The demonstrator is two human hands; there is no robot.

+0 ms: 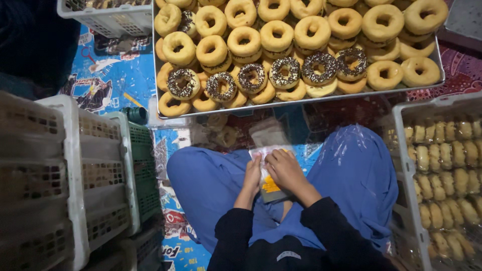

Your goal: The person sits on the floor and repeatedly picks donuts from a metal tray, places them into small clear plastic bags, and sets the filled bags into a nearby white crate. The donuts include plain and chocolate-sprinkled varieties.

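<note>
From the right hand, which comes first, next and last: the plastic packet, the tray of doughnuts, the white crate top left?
1. plastic packet: under the right hand, in the lap.
2. tray of doughnuts: straight ahead.
3. white crate: far upper left.

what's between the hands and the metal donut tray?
Head view: past the left hand and right hand, clear plastic bags lie on the floor before the metal tray; nothing else shows.

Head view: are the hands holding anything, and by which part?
Both hands hold a small clear plastic bag in the lap. The left hand pinches its left edge, and the right hand covers its upper right side.
</note>
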